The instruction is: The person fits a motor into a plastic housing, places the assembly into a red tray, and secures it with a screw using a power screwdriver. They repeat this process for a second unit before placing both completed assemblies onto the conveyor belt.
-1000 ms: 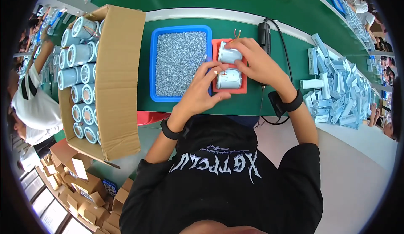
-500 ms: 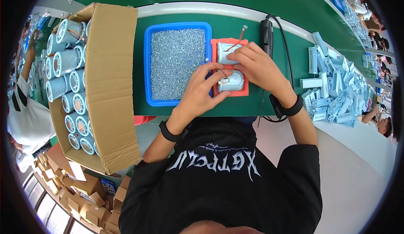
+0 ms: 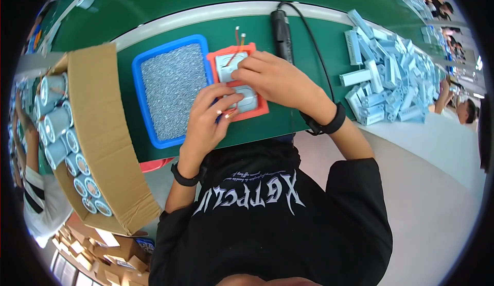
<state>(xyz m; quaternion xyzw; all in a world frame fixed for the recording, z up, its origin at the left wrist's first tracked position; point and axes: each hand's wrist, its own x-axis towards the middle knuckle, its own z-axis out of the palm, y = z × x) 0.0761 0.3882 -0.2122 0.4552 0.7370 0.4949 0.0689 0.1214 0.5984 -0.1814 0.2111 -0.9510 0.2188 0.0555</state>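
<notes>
Toward the green bench's front edge (image 3: 280,124), two pale-blue cylinders, far housing (image 3: 225,73) and near housing (image 3: 249,98), lie in a red holder (image 3: 253,113). Left hand (image 3: 202,124) half-curled over the near one; its lead (image 3: 227,115) now at the holder's near-left corner. Right hand (image 3: 278,82) bunched, grip unclear. Seating looks unaffected.

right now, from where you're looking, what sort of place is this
Most likely a factory assembly line: a cardboard box packed with look-alike cylinders, a blue tray of small metal pieces, and a big heap of pale blue parts on the right.
</notes>
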